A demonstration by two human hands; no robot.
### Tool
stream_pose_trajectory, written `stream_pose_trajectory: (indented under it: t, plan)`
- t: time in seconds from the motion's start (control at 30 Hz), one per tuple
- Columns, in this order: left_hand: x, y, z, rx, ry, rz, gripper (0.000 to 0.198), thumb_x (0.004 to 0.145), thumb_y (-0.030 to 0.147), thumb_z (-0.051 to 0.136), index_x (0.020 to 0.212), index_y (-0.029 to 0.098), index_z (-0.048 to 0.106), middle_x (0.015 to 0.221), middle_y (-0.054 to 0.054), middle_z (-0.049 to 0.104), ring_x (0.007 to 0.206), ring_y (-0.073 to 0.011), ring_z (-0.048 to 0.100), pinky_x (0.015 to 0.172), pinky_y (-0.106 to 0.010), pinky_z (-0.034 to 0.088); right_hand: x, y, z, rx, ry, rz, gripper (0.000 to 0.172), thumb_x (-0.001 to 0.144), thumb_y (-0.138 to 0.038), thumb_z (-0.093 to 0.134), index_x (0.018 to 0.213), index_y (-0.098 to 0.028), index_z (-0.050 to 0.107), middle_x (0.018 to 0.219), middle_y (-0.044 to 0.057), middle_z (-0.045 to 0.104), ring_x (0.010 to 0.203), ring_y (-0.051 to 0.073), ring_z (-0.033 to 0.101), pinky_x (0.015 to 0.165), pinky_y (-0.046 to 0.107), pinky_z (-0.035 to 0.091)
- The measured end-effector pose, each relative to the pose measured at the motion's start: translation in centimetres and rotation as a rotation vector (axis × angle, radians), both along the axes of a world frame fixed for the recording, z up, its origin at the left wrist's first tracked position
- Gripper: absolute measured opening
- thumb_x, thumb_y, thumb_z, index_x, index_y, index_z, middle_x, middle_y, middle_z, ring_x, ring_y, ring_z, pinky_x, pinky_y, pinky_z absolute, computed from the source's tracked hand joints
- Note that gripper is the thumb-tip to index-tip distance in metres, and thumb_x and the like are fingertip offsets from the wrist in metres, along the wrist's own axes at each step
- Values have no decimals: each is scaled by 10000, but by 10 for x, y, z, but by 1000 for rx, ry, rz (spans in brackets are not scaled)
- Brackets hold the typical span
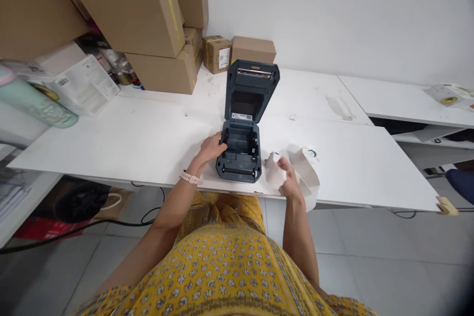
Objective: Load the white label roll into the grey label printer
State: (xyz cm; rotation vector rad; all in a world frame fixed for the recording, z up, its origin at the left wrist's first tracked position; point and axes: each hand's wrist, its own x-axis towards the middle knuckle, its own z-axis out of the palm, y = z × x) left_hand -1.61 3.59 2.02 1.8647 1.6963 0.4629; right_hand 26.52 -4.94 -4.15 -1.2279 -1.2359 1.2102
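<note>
Closest in, the right hand [288,181] is curled around a small white paper roll [274,171] right at the front edge of the white table [148,138], fingers wrapped shut on it. A loose strip of paper [309,177] trails off just to the outside of that grip and droops over the table edge, running back to a second roll [309,153] lying just beyond the hand.

Just across from that, the left hand [212,148] rests against the left side of a dark label printer [240,153], fingers bent over the rim of the housing, so it's pressing or gripping the side wall. Can't really tell how tight. There's a pink watch on that wrist [190,177].

The printer sits between the two hands, lid [250,89] flipped up and back, paper bay open and showing nothing inside.

Further back from the left hand there's a pile of cardboard boxes [148,24] against the wall, plus a white carton [79,84] and a green bottle [33,101] off to the far left.
</note>
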Motion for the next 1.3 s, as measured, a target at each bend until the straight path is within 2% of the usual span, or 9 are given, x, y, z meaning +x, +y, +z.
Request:
stream_pose_trajectory:
  t: [0.07,0.13,0.23,0.37,0.47,0.7,0.97,1.13,1.3]
  plan:
    - [0,0,-2,5,-20,3,563,766,209,518,1320,149,601,941,-107,737,878,-288,683,783,-363,489,2,-1,22,36,-3,54,454,934,-593,522,1220,-243,569,1156,92,728,1039,261,696,898,407,564]
    - [-1,0,-3,3,-34,4,573,766,212,521,1331,155,600,965,-107,742,901,-293,686,797,-366,494,-4,6,47,134,-118,168,403,951,-553,527,1230,-267,584,1199,76,712,1091,255,669,955,405,532]
    - [-1,0,-4,9,-43,22,593,763,215,523,1351,178,594,1060,-107,746,957,-299,688,823,-369,504,-28,31,78,323,-529,324,369,984,-463,508,1278,-255,592,1252,92,681,1136,274,622,1015,442,466]
    - [3,-4,-5,9,-45,63,604,779,229,514,1379,214,581,1160,-96,739,1014,-299,688,846,-373,515,-66,62,91,440,-1154,402,394,1002,-305,447,1341,-164,592,1211,165,683,1132,342,582,1029,520,375]
    - [6,-8,-6,-7,-27,110,607,811,275,505,1415,234,550,1217,-98,727,1089,-323,672,885,-400,511,-80,69,89,454,-1355,463,401,993,-256,463,1356,-177,610,1154,162,691,1103,345,571,1033,525,329]
    - [5,-9,-18,16,-85,149,604,824,376,513,1411,235,553,1354,-118,652,1220,-348,610,999,-449,480,-79,63,80,421,-1210,431,332,991,-235,478,1281,-253,639,1169,97,709,1120,293,570,1053,499,281]
    - [4,-5,-34,0,-382,167,583,777,333,563,1347,220,608,1240,-79,707,1086,-277,661,946,-386,521,-72,54,65,483,-1028,396,214,1019,-276,431,1073,-272,638,1161,41,733,1103,238,606,1115,496,227]
    - [6,-6,-33,5,-456,174,563,756,313,577,1303,190,632,1202,-88,722,1036,-261,670,920,-382,533,-65,48,61,489,-961,429,250,1013,-427,500,1155,-294,657,1385,51,648,1293,254,560,1167,539,170]
    - [8,-6,-28,-23,-475,169,542,744,318,607,1265,174,644,1164,-93,730,1055,-264,667,924,-384,538,-66,50,61,474,-990,486,307,1005,-457,509,1217,-301,668,1462,68,599,1347,266,534,1195,566,175]
